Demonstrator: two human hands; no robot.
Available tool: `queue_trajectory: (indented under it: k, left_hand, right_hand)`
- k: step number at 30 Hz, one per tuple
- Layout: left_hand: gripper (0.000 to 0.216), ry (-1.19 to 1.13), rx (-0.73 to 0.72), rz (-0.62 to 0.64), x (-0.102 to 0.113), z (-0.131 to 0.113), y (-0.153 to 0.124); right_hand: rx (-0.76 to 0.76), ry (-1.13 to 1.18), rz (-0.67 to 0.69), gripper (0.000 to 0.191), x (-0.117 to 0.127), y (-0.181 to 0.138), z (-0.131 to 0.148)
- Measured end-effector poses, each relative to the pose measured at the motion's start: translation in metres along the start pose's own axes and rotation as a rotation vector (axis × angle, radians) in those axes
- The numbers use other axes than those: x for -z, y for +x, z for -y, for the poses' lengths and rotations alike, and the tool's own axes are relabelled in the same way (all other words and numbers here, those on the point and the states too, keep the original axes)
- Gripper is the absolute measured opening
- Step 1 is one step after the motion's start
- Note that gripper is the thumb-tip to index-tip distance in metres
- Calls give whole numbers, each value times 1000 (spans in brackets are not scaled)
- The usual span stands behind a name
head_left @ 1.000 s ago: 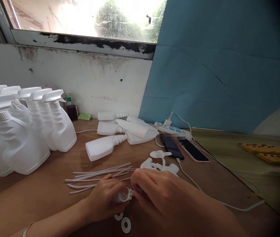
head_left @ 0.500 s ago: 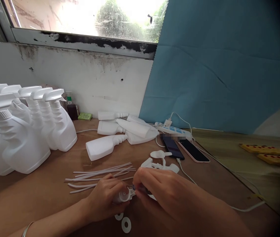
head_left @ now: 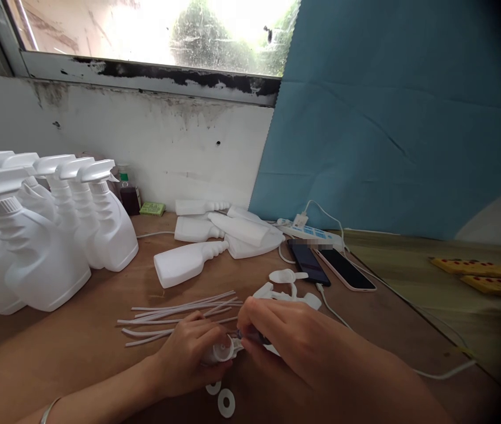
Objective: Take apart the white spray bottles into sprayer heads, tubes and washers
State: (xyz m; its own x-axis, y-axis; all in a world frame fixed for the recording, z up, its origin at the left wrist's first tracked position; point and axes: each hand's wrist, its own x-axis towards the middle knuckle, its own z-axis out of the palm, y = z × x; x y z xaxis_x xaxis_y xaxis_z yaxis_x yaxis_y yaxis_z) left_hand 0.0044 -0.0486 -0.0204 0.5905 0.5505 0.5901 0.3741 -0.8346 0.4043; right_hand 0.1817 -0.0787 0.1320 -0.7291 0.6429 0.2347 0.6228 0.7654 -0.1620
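My left hand (head_left: 188,356) is closed around a white spray-head cap (head_left: 221,351) low in the middle of the view. My right hand (head_left: 285,338) pinches a small part at the cap's mouth; what its fingers hold is hidden. Both hands rest on the brown table (head_left: 78,341). Thin white dip tubes (head_left: 175,315) lie just beyond my left hand. Two white washers (head_left: 221,399) lie under my hands. A loose white trigger head (head_left: 288,288) sits just behind my right hand.
Several assembled white spray bottles (head_left: 42,235) stand at the left. Uncapped white bottles (head_left: 215,238) lie in the middle by the wall. Two phones (head_left: 329,265) and a power strip (head_left: 307,232) with cables lie to the right, before a blue sheet (head_left: 387,118).
Hardly anything differs. My right hand has shifted slightly at the cap; my left hand keeps its hold.
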Motion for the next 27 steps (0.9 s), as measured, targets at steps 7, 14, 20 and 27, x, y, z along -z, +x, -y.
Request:
queue_trajectory:
  k: [7, 14, 20, 27]
  left_hand:
    - [20, -19, -2, -1, -1, 0, -1]
    - [18, -14, 14, -3, -2, 1, -2]
    - [17, -24, 10, -12, -1, 1, -1]
    - [20, -2, -22, -22, -1, 0, -1]
  right_hand:
    - [-63, 67, 34, 13, 7, -3, 3]
    - [-38, 44, 14, 14, 5, 0, 0]
    - [-28, 42, 8, 15, 4, 0, 3]
    - [-96, 65, 86, 10, 6, -4, -4]
